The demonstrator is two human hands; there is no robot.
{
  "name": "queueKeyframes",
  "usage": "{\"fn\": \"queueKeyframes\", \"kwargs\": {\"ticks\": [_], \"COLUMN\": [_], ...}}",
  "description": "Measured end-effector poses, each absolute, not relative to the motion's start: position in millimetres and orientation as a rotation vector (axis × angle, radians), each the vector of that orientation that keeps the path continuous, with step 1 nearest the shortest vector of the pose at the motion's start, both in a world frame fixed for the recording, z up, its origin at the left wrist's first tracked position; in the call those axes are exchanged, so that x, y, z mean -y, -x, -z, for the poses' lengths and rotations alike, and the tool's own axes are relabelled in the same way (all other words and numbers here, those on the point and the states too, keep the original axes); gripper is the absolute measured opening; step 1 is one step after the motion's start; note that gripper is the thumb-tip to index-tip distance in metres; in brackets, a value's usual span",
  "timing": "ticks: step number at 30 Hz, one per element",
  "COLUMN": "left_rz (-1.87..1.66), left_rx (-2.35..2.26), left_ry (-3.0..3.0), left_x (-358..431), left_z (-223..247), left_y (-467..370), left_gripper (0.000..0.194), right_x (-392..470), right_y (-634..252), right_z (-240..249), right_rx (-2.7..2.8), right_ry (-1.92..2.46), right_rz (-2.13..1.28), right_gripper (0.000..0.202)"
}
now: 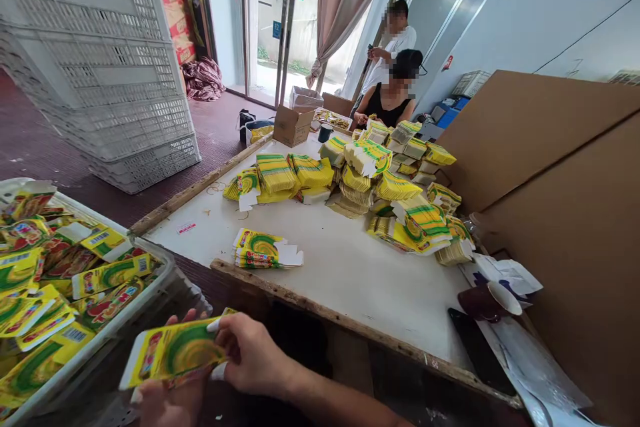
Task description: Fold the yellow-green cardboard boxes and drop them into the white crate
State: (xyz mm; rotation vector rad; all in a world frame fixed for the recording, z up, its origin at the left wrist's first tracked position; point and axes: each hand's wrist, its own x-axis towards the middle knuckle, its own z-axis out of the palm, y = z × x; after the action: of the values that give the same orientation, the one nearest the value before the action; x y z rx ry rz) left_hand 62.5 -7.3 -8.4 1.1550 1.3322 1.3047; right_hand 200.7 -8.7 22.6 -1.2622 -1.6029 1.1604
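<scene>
Low in the view, in front of the table edge, a yellow and green small carton [185, 350] is held between both my hands. My left hand [167, 400] grips it from below and behind, thumb at the near edge and fingertips showing past the far edge. At the carton's right end, my right hand [255, 353] pinches it; white coverings or long nails show on the fingertips. On the table just beyond lies a short stack of flat yellow cartons [260, 250] with white flaps. To the left, a white plastic crate [150, 287] is heaped with similar cartons [107, 277].
Bundled flat cartons [370, 153] pile up across the white table [320, 287]. A dark mug [483, 303] and black tablet-like object [480, 347] lie right, beside a cardboard partition [550, 167]. Stacked crates [105, 73] stand left. Two people [387, 103] are at the far end.
</scene>
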Motion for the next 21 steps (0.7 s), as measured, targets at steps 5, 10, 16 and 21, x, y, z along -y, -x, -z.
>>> {"fn": "queueKeyframes", "kwargs": {"ticks": [5,10,16,21], "left_rz": [-1.543,-1.681,-1.668,-1.596], "left_rx": [-1.239,-1.085,-1.221,-1.35], "left_ry": [-0.488,-0.455,-0.464,-0.584], "left_x": [2,-1,-7,0], "left_z": [-32,-42,-35,-32], "left_y": [-81,-83,-73,-76], "left_gripper": [0.055,0.043,0.054,0.063], "right_x": [9,11,15,-1], "right_y": [-190,-188,-174,-190], "right_z": [-18,-15,0,-13], "right_rx": [1.557,1.295,1.323,1.679], "right_ry": [1.196,0.982,1.113,1.282], "right_rz": [-1.346,-1.752,-1.707,-1.154], "right_gripper": [0.053,0.066,0.057,0.033]}}
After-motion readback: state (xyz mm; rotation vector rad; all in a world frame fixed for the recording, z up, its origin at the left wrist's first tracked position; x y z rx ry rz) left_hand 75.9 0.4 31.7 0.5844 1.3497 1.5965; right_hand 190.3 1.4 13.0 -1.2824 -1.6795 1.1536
